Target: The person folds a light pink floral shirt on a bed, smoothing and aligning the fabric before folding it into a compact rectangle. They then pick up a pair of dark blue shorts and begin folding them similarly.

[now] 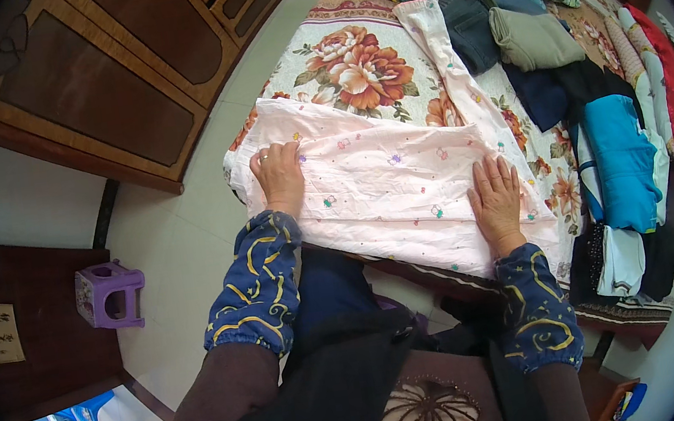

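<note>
A pale pink garment [392, 178] printed with small coloured figures lies spread across the near edge of the bed. One long narrow part of it, sleeve- or leg-like [445, 51], stretches toward the far side; its exact kind I cannot make out. On its left end rests my left hand [280, 175], palm down, fingers slightly bent and apart, a ring on one. My right hand [496, 202] presses flat on the garment's right part with fingers stretched out. Creases run across the cloth between both hands. Patterned blue sleeve covers [253, 281] are on my forearms.
The bed carries a flowered cover [361, 71]. To the right lie folded clothes, including a bright blue one [625, 164], a beige one [536, 38] and dark jeans [467, 31]. Wooden cabinets [90, 81] and a purple stool [111, 295] stand to the left.
</note>
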`<state>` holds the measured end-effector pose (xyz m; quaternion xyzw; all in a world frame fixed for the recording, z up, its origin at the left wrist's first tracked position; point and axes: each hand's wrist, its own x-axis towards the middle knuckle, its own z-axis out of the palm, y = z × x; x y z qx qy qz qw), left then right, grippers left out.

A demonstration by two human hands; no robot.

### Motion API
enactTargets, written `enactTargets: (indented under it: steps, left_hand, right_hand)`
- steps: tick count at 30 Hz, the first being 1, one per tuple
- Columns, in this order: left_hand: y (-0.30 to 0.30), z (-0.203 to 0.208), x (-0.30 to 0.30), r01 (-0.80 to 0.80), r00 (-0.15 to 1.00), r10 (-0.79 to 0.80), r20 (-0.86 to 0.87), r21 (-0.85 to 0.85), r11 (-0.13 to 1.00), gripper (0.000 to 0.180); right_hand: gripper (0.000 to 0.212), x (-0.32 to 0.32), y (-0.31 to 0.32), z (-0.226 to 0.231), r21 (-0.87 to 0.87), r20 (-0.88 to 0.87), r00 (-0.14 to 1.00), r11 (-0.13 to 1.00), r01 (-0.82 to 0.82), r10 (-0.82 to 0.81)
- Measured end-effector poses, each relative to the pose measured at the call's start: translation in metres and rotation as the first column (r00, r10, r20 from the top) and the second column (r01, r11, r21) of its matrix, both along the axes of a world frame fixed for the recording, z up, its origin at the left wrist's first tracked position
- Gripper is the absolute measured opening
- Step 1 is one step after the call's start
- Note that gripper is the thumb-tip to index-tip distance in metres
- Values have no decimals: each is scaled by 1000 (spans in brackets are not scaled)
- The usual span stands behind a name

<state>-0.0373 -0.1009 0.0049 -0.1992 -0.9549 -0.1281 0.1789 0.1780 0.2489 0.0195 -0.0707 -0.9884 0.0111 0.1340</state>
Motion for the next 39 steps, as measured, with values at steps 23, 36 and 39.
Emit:
enactTargets:
  steps: [23, 36, 39]
  left_hand:
    - [162, -3, 66, 577, 805, -541, 244, -107, 810, 58]
    - [222, 19, 99, 830, 533, -824, 192, 67, 553, 59]
    - [225, 0, 107, 899, 409, -864, 293, 33, 436, 57]
  right_hand:
    - [30, -63, 78, -6, -430, -343, 855, 875, 225, -388]
    - [30, -100, 134, 20, -835, 234, 965, -532, 136, -121]
    - [33, -105, 136, 31, -765, 227, 973, -627, 148, -47]
